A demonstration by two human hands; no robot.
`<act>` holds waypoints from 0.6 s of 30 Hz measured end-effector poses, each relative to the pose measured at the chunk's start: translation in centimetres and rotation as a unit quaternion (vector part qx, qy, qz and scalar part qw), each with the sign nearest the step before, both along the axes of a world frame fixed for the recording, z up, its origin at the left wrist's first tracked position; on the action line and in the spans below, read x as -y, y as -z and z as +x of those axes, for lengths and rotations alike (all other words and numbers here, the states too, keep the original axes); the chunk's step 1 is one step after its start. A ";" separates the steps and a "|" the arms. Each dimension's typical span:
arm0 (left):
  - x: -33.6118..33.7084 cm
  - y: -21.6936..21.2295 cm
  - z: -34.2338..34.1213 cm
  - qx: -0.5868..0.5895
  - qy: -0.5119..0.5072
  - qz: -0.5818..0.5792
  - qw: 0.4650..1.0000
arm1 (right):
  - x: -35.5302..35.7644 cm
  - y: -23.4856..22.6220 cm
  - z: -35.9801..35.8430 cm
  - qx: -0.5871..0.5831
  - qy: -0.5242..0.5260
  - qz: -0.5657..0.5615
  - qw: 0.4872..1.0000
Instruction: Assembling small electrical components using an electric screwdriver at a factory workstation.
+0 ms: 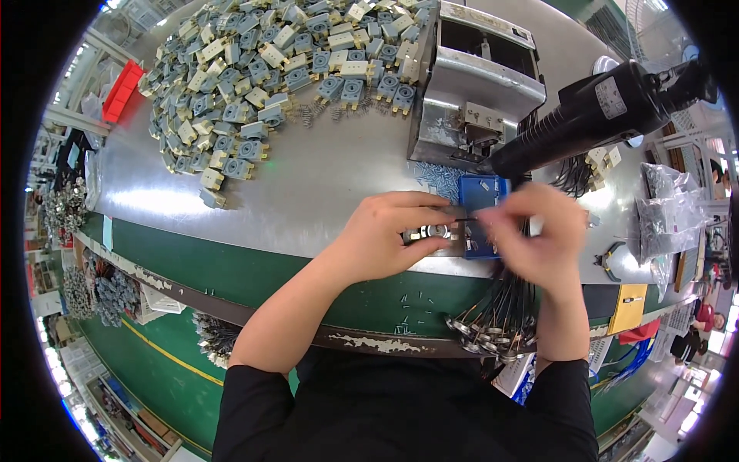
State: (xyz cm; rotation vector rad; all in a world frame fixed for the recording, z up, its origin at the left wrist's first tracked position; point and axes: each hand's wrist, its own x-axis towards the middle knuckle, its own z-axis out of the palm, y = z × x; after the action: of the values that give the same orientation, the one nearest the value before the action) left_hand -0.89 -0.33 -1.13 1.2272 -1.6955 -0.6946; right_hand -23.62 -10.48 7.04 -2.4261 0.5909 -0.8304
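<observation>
While a shiny steel workbench [331, 181] spans the view, a heap of grey-and-cream plastic parts [269, 69] covers its far left, beside a boxy metal machine [486, 88] and a black cylindrical power tool [589, 119]. Nearer, a blurred right hand [545, 231], its finger grip impossible to tell, overlaps the right edge of a blue plastic tray [477, 202]. Just left of it, the left hand [385, 235] pinches a small silver metal part [436, 231] between thumb and fingers.
</observation>
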 end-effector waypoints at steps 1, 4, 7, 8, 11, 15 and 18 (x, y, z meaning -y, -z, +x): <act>0.0 -0.1 -0.1 -0.003 0.003 0.012 1.000 | 0.4 0.1 -1.2 0.118 0.080 0.018 0.990; 0.2 -0.3 -0.4 -0.001 0.007 0.021 1.000 | 4.2 -1.0 -0.8 0.428 0.102 0.112 0.891; 0.1 -0.3 -0.2 0.002 0.006 0.021 1.000 | 3.9 -1.8 3.1 0.397 0.053 0.238 0.885; 0.0 -0.3 -0.2 -0.001 0.003 0.025 1.000 | 4.0 -2.1 3.6 0.296 -0.001 0.300 0.907; -0.1 -0.3 -0.1 -0.010 0.005 0.027 1.000 | 6.3 -1.9 2.8 0.241 -0.120 0.303 0.914; -0.2 -0.4 -0.1 -0.002 0.004 0.044 0.999 | 6.2 -3.3 4.8 0.257 -0.026 0.284 0.923; -0.1 -0.6 -0.1 -0.008 0.005 0.040 0.999 | 7.0 -4.2 6.6 0.371 -0.006 0.203 0.906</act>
State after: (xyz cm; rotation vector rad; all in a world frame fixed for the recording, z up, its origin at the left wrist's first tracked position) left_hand -0.98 -0.25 -0.54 1.2659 -1.6769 -0.7826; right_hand -17.07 -17.50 11.26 -1.5671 0.3888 -1.3637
